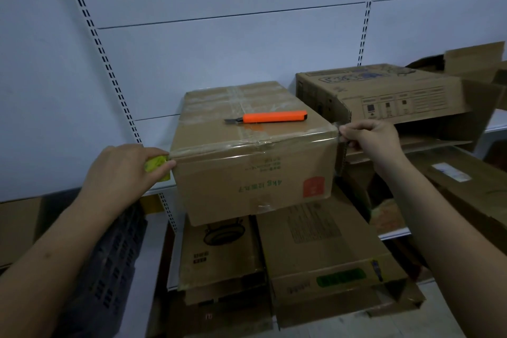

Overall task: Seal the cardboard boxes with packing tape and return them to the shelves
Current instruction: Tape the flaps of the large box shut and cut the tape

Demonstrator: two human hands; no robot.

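Observation:
A closed cardboard box sits on top of flattened boxes, its top seams covered in clear tape. An orange utility knife lies on its lid with the blade out to the left. My left hand grips a yellow-green tape roll at the box's left top corner. A strip of clear tape runs along the front top edge. My right hand pinches the tape's end at the right top corner.
An open printed box lies on its side on the shelf to the right. Flattened cartons are stacked below. A dark plastic crate stands at lower left. The white slotted shelf back panel rises behind.

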